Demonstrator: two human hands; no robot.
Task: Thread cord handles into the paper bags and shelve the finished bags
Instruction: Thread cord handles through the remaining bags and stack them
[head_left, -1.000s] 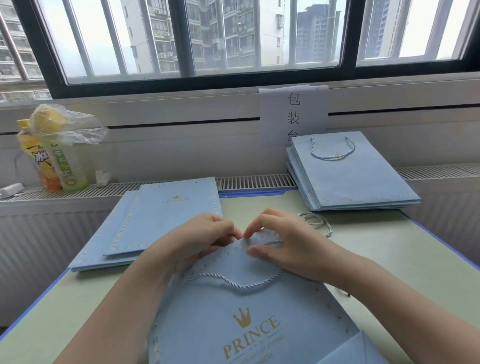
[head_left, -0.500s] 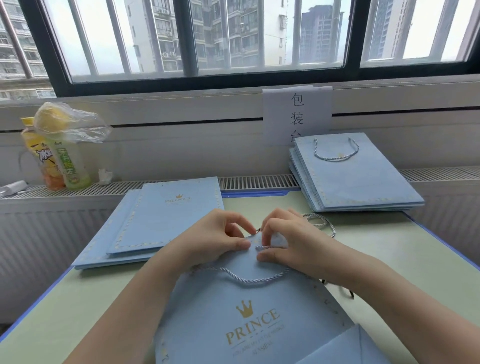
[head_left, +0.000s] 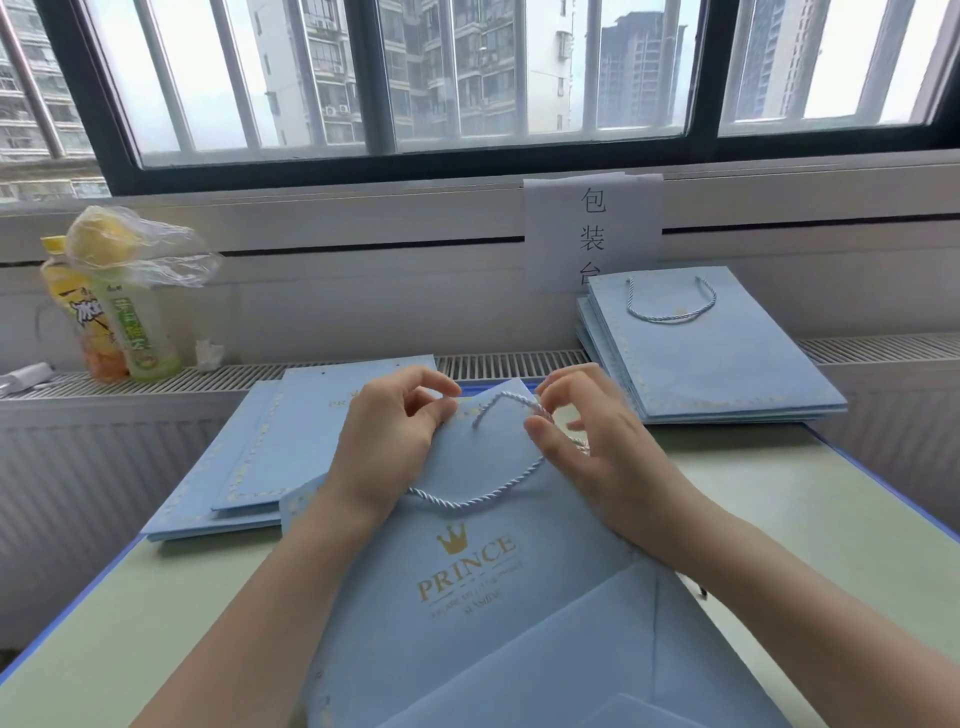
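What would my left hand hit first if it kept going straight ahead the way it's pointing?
Probably the flat stack of unthreaded bags lying just beyond the left hand; past that, the radiator grille. Depth is hard to judge.

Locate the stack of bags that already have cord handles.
In the head view, the finished stack lies at right on the radiator ledge under the window, just below the paper sign.

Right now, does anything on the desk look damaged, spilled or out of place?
Nothing stands out. The bag lies flat and unwrinkled while the right hand pinches the cord; both side stacks look tidy.
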